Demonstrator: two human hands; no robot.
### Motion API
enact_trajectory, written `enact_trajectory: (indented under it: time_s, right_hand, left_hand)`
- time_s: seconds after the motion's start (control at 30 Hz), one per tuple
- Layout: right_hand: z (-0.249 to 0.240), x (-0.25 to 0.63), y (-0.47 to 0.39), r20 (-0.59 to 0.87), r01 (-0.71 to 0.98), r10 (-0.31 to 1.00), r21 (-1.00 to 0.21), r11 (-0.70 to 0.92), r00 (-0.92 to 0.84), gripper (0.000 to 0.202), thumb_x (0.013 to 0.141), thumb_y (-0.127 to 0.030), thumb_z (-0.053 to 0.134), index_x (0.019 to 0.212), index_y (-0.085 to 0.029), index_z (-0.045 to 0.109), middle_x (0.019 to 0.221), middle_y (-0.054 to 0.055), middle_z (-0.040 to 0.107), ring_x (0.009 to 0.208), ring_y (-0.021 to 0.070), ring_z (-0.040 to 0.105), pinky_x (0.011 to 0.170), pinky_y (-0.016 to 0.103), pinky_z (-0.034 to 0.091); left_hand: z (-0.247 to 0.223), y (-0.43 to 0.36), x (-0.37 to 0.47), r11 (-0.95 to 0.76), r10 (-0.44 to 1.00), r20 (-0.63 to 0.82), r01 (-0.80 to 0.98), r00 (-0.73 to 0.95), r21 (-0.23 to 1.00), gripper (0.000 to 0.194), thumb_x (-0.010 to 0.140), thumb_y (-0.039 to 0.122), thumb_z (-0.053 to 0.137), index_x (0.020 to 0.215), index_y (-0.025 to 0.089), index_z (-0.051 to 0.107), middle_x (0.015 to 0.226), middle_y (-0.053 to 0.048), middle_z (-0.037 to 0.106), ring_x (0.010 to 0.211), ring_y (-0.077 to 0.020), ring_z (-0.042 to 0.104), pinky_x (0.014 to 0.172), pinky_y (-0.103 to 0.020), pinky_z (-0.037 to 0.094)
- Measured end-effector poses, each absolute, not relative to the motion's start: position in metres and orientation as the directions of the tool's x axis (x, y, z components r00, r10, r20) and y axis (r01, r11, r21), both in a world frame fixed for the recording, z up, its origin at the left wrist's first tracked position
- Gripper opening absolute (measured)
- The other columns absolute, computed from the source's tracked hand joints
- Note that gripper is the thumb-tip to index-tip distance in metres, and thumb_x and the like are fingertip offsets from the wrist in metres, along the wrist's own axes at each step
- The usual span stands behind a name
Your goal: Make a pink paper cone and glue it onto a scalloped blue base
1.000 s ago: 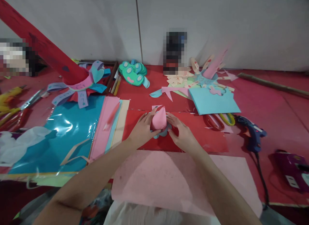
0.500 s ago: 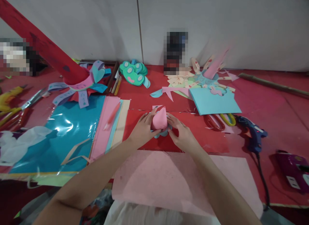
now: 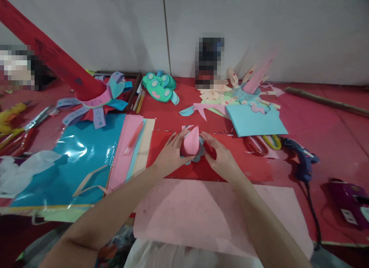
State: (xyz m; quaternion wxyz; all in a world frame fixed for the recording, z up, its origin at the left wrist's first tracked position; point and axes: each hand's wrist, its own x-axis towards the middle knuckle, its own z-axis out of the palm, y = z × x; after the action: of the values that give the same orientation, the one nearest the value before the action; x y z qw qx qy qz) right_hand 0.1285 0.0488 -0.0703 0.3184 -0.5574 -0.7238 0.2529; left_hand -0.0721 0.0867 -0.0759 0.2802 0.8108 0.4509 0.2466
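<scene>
A pink paper cone (image 3: pixel 191 142) stands point up on a blue scalloped paper base (image 3: pixel 197 158), above the red sheet in front of me. My left hand (image 3: pixel 174 151) is closed around the cone's left side, its thumb across the lower front. On the other side my right hand (image 3: pixel 219 154) curves round the base's right edge, fingertips behind and thumb in front, with a gap of red showing between thumb and fingers. The hands hide parts of the base.
Blue cardstock (image 3: pixel 256 120) overlaps scissor handles (image 3: pixel 256 145), near a blue glue gun (image 3: pixel 304 158) with its cord. At left stand a tall red cone (image 3: pixel 66 64) and plastic-covered teal sheets (image 3: pixel 83 156). Pink paper (image 3: pixel 201 210) lies between my arms.
My right hand has shifted slightly right, and its thumb has moved away from the cone's front. The cone has turned or tilted a little; more of the blue base shows at right.
</scene>
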Motion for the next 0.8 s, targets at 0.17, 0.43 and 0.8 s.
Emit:
enact_trajectory:
  time_s: [0.17,0.43,0.8]
  right_hand:
    - [-0.073,0.128,0.050,0.164,0.686,0.967,-0.683,0.252,-0.192,0.054,0.084,-0.014,0.047,0.137,-0.025,0.045,0.136,0.006,0.056,0.124,0.0238,0.054,0.106,0.049,0.044]
    - [-0.069,0.127,0.049,0.164,0.688,0.971,-0.685,0.238,-0.173,0.049,0.087,-0.018,0.045,0.134,-0.028,0.047,0.137,0.003,0.056,0.124,0.0216,0.054,0.106,0.046,0.045]
    - [-0.082,0.129,0.052,0.195,0.758,0.958,-0.586,0.287,-0.212,0.044,0.087,-0.022,0.048,0.131,-0.020,0.053,0.134,0.010,0.058,0.129,0.0254,0.050,0.109,0.053,0.039]
  left_hand:
    - [-0.072,0.084,-0.076,-0.504,0.839,0.284,0.466,0.465,0.727,0.068,0.087,0.043,0.057,0.145,0.028,0.023,0.146,-0.011,0.044,0.136,-0.0271,0.040,0.114,-0.050,0.030]
    - [-0.066,0.085,-0.082,-0.540,0.842,0.508,0.265,0.181,0.799,0.034,0.088,0.015,0.041,0.120,0.023,0.048,0.135,-0.009,0.052,0.129,-0.0236,0.047,0.107,-0.048,0.040]
    - [-0.073,0.082,-0.074,-0.395,0.879,0.166,0.485,0.447,0.781,0.085,0.081,0.040,0.064,0.148,0.026,0.014,0.157,-0.014,0.020,0.141,-0.0330,0.030,0.111,-0.052,0.035]
